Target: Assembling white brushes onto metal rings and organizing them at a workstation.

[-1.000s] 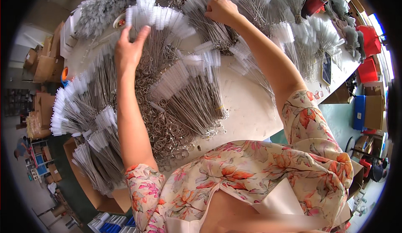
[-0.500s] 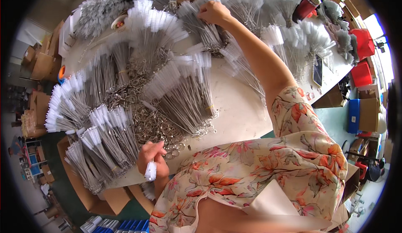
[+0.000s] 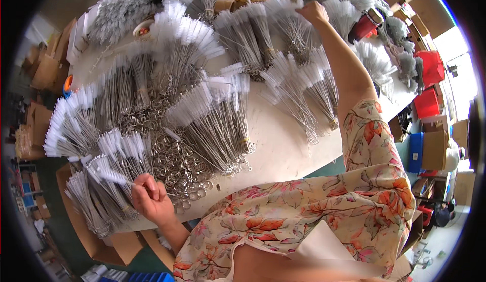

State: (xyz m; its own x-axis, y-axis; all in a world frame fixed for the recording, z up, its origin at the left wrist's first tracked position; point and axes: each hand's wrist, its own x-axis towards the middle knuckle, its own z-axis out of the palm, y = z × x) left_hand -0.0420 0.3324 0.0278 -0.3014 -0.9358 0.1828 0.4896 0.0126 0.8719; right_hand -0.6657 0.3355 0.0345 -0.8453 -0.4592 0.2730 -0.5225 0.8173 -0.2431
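While right hand [image 3: 311, 12] stays, left hand [image 3: 151, 200] lifted brush [image 3: 114, 176]

A workshop: brush bundles [image 3: 212, 115] heaped on a worktable [image 3: 283, 150], cartons [image 3: 435, 148] around.

1. Bright, even daylight fills the scene; the pale table [image 3: 283, 145] is well lit with only soft, faint shadows
2. A blown-out white patch glares at the far right edge
3. Fisheye bending curves straight edges toward the rim, and a black vignette rings the frame
4. The left side is dimmer; the near floral sleeve [image 3: 354, 201] looks slightly soft
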